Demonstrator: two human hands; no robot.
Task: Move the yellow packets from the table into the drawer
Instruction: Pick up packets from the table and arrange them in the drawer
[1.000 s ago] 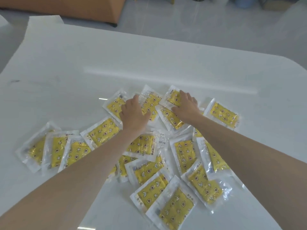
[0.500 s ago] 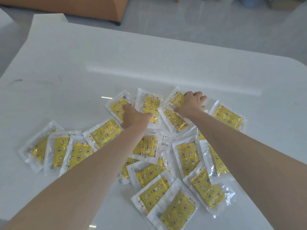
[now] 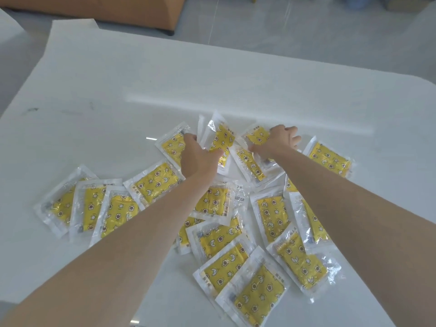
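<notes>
Several yellow packets in clear plastic lie spread and overlapping on the white table (image 3: pixel 118 86). My left hand (image 3: pixel 198 159) is at the far side of the pile, shut on a yellow packet (image 3: pixel 219 138) that tilts up off the table. Beside it, my right hand (image 3: pixel 278 140) grips another yellow packet (image 3: pixel 257 135), its far edge lifted. A flat packet (image 3: pixel 172 145) lies just left of my left hand, and one (image 3: pixel 329 159) lies right of my right hand. The drawer is not in view.
More packets lie near me, at the left (image 3: pixel 85 206) and at the front (image 3: pixel 254 291). An orange piece of furniture (image 3: pixel 132 10) stands on the grey floor beyond the table's far edge.
Both hands have closed on packets at the far side of the pile. The packet in my left hand has lifted and tilted up; the right hand's packet has risen at its edge.
</notes>
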